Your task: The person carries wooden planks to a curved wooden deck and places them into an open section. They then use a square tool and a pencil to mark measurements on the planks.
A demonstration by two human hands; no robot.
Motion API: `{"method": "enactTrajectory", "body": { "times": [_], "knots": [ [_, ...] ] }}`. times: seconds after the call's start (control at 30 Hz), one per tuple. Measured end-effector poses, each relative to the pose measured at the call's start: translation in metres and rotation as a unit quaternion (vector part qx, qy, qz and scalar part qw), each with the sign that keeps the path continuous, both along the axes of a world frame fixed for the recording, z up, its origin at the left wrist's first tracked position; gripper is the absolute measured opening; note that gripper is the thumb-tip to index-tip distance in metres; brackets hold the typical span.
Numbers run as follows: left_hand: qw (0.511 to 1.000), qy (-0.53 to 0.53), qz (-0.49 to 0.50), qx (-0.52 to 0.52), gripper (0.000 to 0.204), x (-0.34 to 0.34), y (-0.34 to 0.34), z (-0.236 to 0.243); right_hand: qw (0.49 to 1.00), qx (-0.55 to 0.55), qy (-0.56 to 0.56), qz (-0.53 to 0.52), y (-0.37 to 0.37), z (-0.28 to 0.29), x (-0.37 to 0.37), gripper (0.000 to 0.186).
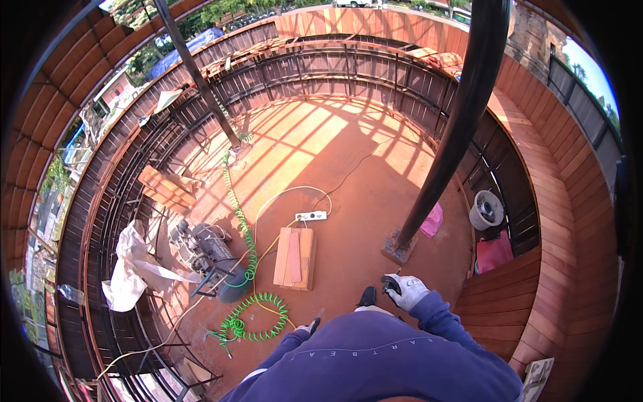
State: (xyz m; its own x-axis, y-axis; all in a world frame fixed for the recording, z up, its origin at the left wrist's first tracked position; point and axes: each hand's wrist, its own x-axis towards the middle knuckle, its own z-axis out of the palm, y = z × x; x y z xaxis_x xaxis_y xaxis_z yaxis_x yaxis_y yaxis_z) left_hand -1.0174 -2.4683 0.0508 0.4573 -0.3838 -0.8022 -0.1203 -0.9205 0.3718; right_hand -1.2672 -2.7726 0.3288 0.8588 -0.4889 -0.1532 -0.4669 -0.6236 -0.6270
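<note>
My right hand (406,293), in a white and grey glove with dark fingertips, is raised in front of my body with its fingers curled. A small dark tip pokes up beside the fingers, too small to name. Low by my other side, my left hand (312,326) is mostly hidden by my sleeve and body. From it a thin, pale, pointed thing (321,313) sticks out, its kind unclear. Nearest to the left hand lies a coiled green air hose (271,333) on the reddish floor. A stack of wooden boards (295,260) lies just ahead of me.
An air compressor (218,258) stands at left beside white sheeting (127,268). A white power strip (311,216) with cables lies beyond the boards. To the right are a thick black post (449,134), a bucket (487,211) and pink cloth (493,253). Curved wooden benches (556,221) ring the floor.
</note>
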Motion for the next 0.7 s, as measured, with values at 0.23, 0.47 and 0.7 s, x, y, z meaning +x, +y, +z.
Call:
{"method": "enactTrajectory", "body": {
  "times": [0.23,0.47,0.7],
  "knots": [
    [0.991,-0.01,0.077,0.111,0.082,0.098,-0.012,0.003,0.998,-0.031,-0.035,0.036,-0.129,0.028,0.089,0.039],
    [0.996,-0.039,0.046,0.071,0.084,0.164,-0.171,-0.031,0.998,0.026,-0.019,0.058,-0.227,0.015,0.189,0.042],
    [0.991,-0.101,-0.038,0.077,0.085,0.297,-0.349,-0.054,0.996,0.076,0.01,-0.049,-0.362,-0.023,0.277,0.036]
  ]
}}
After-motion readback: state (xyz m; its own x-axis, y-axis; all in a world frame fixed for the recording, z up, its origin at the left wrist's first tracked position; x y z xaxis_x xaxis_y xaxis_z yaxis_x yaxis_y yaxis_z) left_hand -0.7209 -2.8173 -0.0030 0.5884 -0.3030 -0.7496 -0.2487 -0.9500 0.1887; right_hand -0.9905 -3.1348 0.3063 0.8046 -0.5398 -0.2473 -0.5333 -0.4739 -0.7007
